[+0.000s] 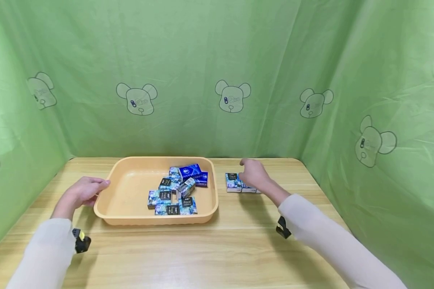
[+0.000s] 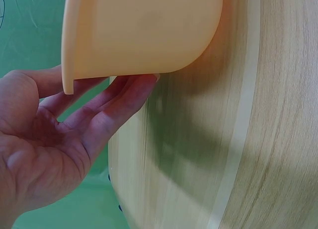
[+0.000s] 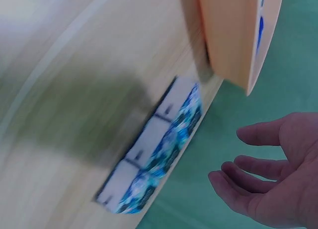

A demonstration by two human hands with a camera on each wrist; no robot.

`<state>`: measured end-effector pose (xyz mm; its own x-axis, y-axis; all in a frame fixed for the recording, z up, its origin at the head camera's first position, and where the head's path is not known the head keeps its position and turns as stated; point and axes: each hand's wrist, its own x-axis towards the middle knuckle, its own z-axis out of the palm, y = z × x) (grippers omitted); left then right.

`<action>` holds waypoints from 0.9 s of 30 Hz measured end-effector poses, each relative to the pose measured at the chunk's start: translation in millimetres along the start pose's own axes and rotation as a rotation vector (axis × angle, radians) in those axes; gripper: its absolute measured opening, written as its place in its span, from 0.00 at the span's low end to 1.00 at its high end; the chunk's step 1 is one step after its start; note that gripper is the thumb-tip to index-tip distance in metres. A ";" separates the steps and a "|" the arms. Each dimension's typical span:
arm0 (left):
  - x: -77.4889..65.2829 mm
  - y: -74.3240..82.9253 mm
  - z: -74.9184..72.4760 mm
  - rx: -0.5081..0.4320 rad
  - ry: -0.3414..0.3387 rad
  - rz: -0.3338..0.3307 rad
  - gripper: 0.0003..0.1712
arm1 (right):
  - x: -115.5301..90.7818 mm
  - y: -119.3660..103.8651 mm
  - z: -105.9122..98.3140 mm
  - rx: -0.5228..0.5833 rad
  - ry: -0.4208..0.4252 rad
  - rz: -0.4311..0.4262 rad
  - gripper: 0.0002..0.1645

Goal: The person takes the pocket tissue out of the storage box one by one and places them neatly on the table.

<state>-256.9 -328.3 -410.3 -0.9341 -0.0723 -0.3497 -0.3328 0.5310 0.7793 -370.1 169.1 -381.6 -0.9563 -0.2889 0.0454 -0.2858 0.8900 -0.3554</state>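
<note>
My left hand (image 1: 84, 190) grips the left rim of a peach plastic tray (image 1: 130, 220), thumb at the lip and fingers against the outer wall in the left wrist view. Inside the tray, toward its right half, lie several blue floral tissue packs (image 1: 160, 197) and two plain dark-blue packs (image 1: 190, 171). Right of the tray, three floral tissue packs (image 3: 149, 144) stand side by side in a row on the table. Over that row hovers my right hand (image 1: 254, 173), fingers loosely bent and apart. The right wrist view shows nothing between its thumb and fingers (image 3: 233, 187).
A wooden table (image 1: 173, 257) carries everything. Green curtains (image 1: 188, 132) with bear-head outlines enclose its back and sides. The tray's raised right wall (image 1: 215, 192) stands between its contents and the row of packs.
</note>
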 end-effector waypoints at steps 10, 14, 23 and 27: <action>-0.1 -0.1 -0.9 0.009 0.007 0.002 0.38 | -2.7 -41.5 6.6 0.018 -0.010 -0.064 0.30; -0.1 0.1 -0.4 0.005 0.010 0.003 0.38 | -4.1 -55.2 9.4 -0.003 0.010 -0.110 0.29; 1.2 -1.5 0.3 0.007 0.006 0.000 0.38 | -11.9 -77.4 20.9 0.012 0.018 -0.160 0.27; 1.5 -1.2 -0.1 0.006 0.009 -0.005 0.38 | -14.4 -86.8 23.7 0.033 -0.011 -0.151 0.27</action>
<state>-257.9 -329.1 -411.7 -0.9336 -0.0824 -0.3486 -0.3365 0.5357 0.7744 -330.1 87.7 -373.6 -0.9018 -0.4226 0.0903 -0.4239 0.8243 -0.3753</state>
